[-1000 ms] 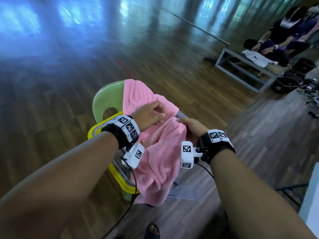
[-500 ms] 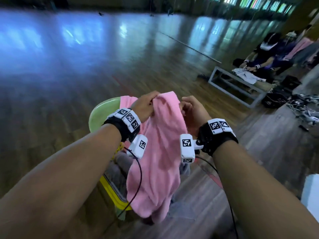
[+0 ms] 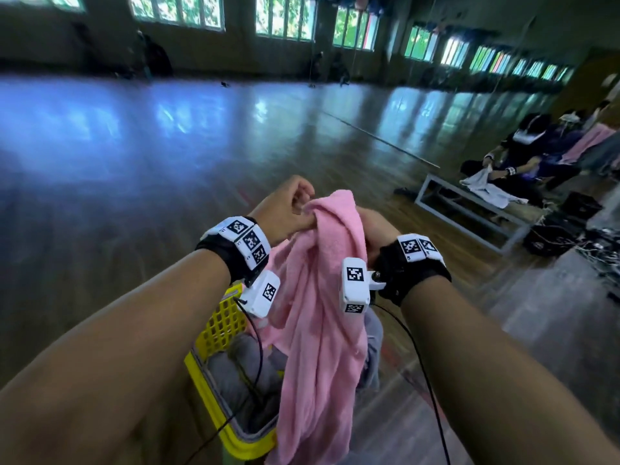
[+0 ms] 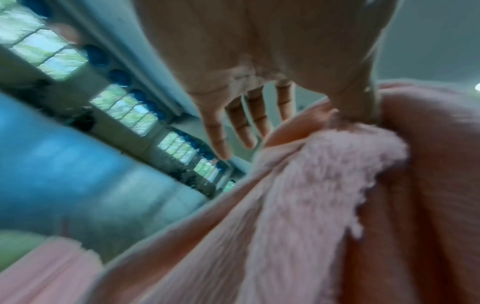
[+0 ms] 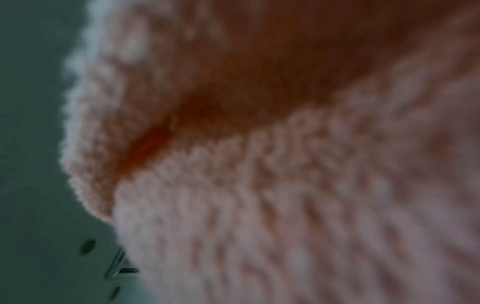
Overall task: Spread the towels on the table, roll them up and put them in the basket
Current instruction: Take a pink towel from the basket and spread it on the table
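Observation:
A pink towel (image 3: pixel 322 330) hangs bunched between my two hands, its lower end trailing over the yellow basket (image 3: pixel 223 322). My left hand (image 3: pixel 295 209) pinches the towel's top edge; in the left wrist view the pinch sits at the towel (image 4: pixel 324 185) fold while the other fingers (image 4: pixel 249 123) stay extended. My right hand (image 3: pixel 377 226) holds the other side of the top, mostly hidden behind the cloth. The pink towel (image 5: pixel 285 185) fills the right wrist view, so no fingers show there. Grey towels (image 3: pixel 235 374) lie inside the basket.
A low metal-frame table (image 3: pixel 469 213) with a white cloth (image 3: pixel 486 193) stands at the right, with seated people (image 3: pixel 536 146) behind it. Black crates (image 3: pixel 550 239) and cables lie further right. Shiny wooden floor (image 3: pixel 167 146) stretches ahead to the windows.
Both hands have raised the pink towel off the chair and basket, so it now hangs freely. My view has tilted up and the green chair back is out of sight.

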